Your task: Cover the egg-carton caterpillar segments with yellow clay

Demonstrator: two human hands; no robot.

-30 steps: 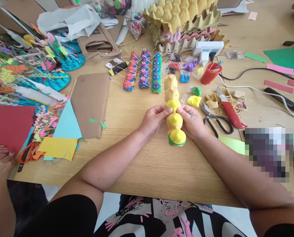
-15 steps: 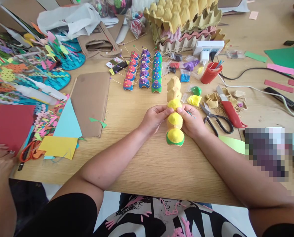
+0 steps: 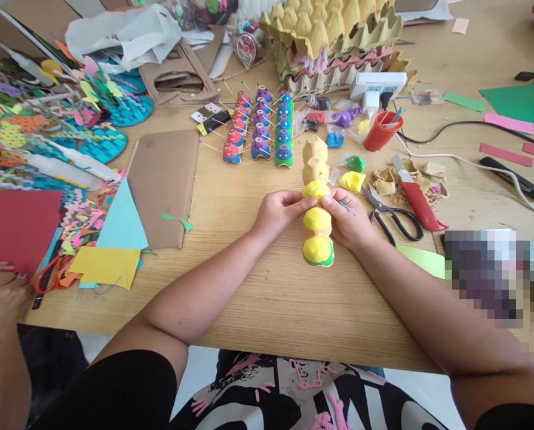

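Observation:
Between my two hands is an egg-carton strip (image 3: pixel 317 220), a row of bumps running away from me. Yellow clay covers its nearer bumps, green clay edges the nearest one, and the far bumps are bare cardboard. My left hand (image 3: pixel 278 216) pinches the strip's left side, thumb on the third yellow bump. My right hand (image 3: pixel 350 218) grips the right side, with a thin blue stick (image 3: pixel 347 207) poking out from its fingers. Beyond stand finished clay-covered caterpillars: a red one (image 3: pixel 236 128), a purple one (image 3: pixel 261 127) and a green one (image 3: pixel 284 130).
Right of the strip lie yellow clay (image 3: pixel 352 181), green clay (image 3: pixel 355 163), scissors (image 3: pixel 392 214) and a red-handled knife (image 3: pixel 417 197). A red cup (image 3: pixel 383 131) stands behind them. Egg trays (image 3: pixel 330 36) are stacked at the back. Another person's hand (image 3: pixel 2 289) rests on red paper (image 3: pixel 18 227) at left.
The strip has tilted slightly between my hands, its nearest bump turning a little so more green shows on the right. Both hands keep their hold.

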